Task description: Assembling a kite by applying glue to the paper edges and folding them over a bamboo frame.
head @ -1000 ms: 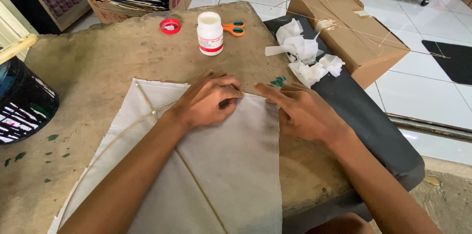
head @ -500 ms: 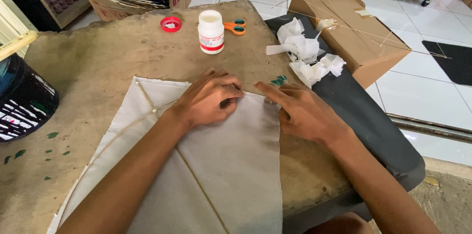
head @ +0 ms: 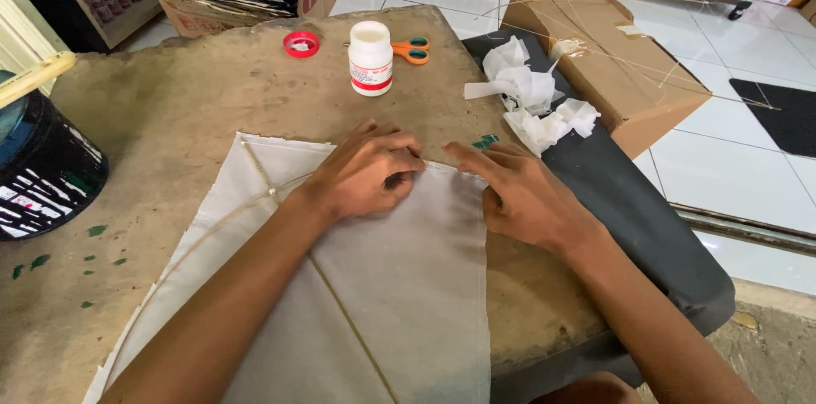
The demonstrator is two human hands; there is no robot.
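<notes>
A white paper kite sheet [head: 399,285] with thin bamboo sticks [head: 340,306] lies flat on the brown worktable [head: 170,115]. My left hand [head: 365,170] rests on the sheet's far edge, fingers curled and pressing the paper down. My right hand [head: 518,196] lies flat beside it at the sheet's upper right corner, forefinger pointing left along the edge. Neither hand holds a tool.
A white glue bottle [head: 371,57], its red cap [head: 301,44] and orange-handled scissors [head: 411,50] stand at the table's far side. Crumpled white paper scraps [head: 535,102] lie on a black surface [head: 629,226]. A cardboard box [head: 603,56] sits right; a dark bucket [head: 42,175] left.
Both hands stay on the sheet's far edge; the fingers shift only slightly.
</notes>
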